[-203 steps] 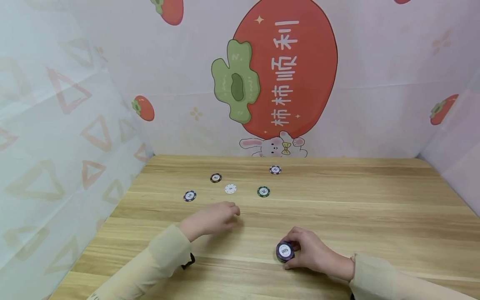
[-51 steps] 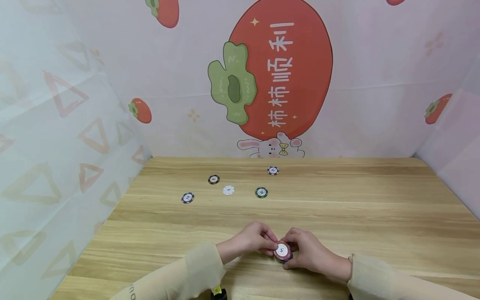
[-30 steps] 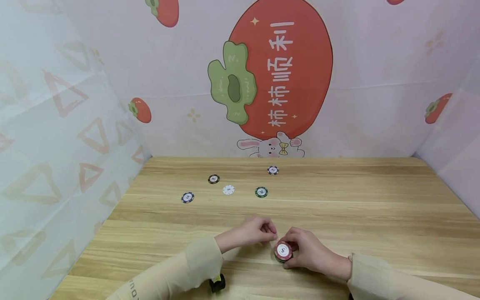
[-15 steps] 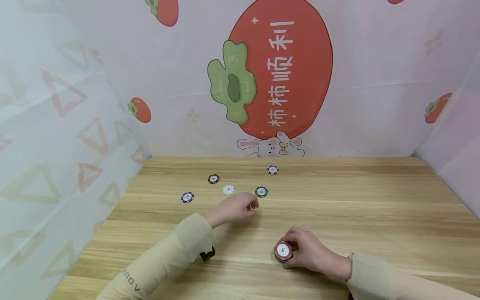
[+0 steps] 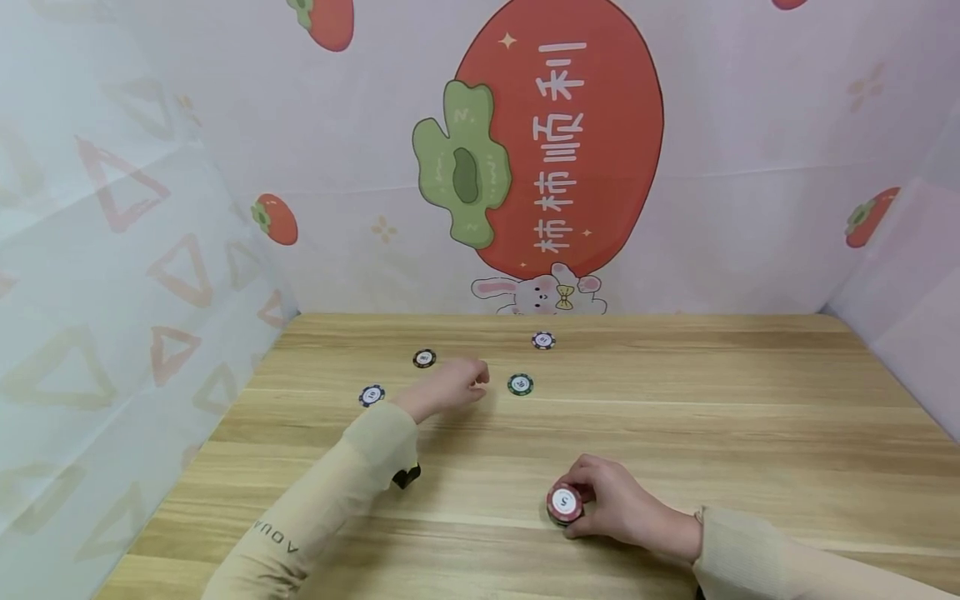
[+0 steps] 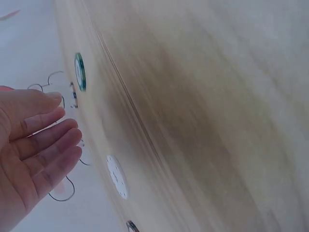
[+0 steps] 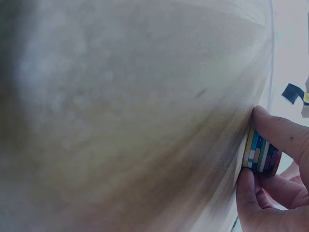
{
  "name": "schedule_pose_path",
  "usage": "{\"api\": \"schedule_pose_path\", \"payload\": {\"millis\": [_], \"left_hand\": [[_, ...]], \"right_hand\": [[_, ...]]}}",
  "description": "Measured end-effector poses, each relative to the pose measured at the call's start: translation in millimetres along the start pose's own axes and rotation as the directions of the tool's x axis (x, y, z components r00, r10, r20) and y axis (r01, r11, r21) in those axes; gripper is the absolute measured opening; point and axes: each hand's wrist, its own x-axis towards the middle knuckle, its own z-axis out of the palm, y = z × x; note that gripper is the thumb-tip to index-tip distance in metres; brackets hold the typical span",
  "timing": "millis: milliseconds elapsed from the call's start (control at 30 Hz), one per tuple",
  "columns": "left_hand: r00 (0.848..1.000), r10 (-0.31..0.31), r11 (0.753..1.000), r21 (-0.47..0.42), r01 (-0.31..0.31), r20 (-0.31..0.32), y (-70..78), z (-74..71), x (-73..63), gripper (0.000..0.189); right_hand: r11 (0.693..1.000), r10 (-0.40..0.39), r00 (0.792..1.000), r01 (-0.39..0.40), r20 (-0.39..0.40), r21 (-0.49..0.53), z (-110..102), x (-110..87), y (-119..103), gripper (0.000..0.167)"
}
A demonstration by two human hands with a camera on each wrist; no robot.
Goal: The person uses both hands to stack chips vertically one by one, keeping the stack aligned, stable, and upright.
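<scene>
With thumb and fingers, my right hand [image 5: 618,508] grips the sides of a stack of poker chips [image 5: 564,502], topped by a red chip marked 5. The right wrist view shows the stack's coloured edges [image 7: 260,153], standing on the table. My left hand [image 5: 448,387] is over the table's far left part, fingers loosely bent and holding nothing. A white poker chip [image 6: 117,176] lies near it in the left wrist view; in the head view the hand hides that chip. To the hand's right lies a green poker chip [image 5: 521,384].
A black poker chip [image 5: 424,358] and a blue one [image 5: 372,395] lie on the wooden table [image 5: 712,417] beside the left forearm. Farther back is another blue chip [image 5: 543,340]. A printed cloth wall [image 5: 360,150] closes off the table's far edge.
The stack's purple top got covered by a red chip, which my left hand set down and let go. That hand then moved away, up and left, to the white chip. My right hand stayed at the stack.
</scene>
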Motion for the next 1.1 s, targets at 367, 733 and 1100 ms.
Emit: {"api": "schedule_pose_path", "payload": {"millis": [367,733,1100], "left_hand": [[0.997,-0.081,0.997,0.000,0.081,-0.020,-19.2,-1.2,0.2,0.025],[0.996,-0.084,0.996,0.028,0.085,-0.030,-33.8,2.9,-2.0,0.026],[0.996,-0.086,0.996,0.036,0.087,-0.029,-35.4,3.2,-1.2,0.030]], "right_hand": [[1.000,-0.007,1.000,0.007,-0.001,0.002,1,-0.4,-1,0.041],[1.000,-0.002,1.000,0.002,-0.003,0.001,1,-0.1,-2,0.041],[1.000,0.017,1.000,-0.017,0.012,0.019,0,0.4,-1,0.041]]}}
